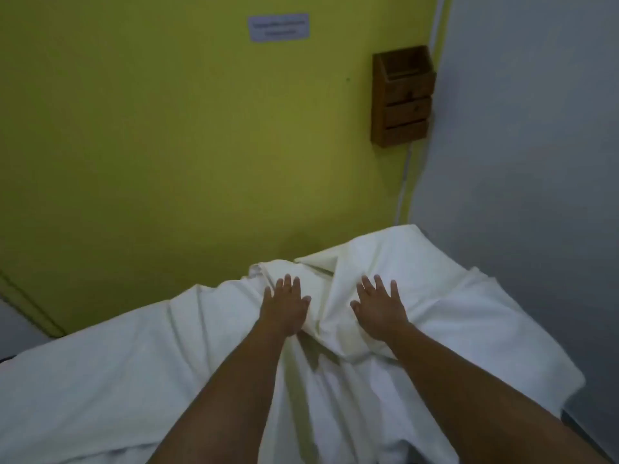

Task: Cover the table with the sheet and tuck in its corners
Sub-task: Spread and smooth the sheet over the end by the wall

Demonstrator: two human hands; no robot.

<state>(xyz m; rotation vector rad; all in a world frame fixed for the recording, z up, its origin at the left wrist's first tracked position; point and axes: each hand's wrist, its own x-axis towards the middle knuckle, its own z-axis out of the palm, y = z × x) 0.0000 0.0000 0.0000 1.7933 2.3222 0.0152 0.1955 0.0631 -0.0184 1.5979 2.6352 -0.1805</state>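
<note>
A white sheet lies loose and wrinkled over the table, which it hides entirely. A bunched ridge of folds runs up the middle between my arms. My left hand lies flat on the cloth left of that ridge, fingers spread. To the right of the ridge, my right hand presses flat on the sheet with fingers apart. Neither hand grips the cloth. Beyond my hands the sheet's far part is folded over near the wall.
A yellow-green wall stands just behind the table. A brown wooden box hangs on it at upper right, with a white cable below. A paper label is stuck higher up. A grey-white wall closes the right side.
</note>
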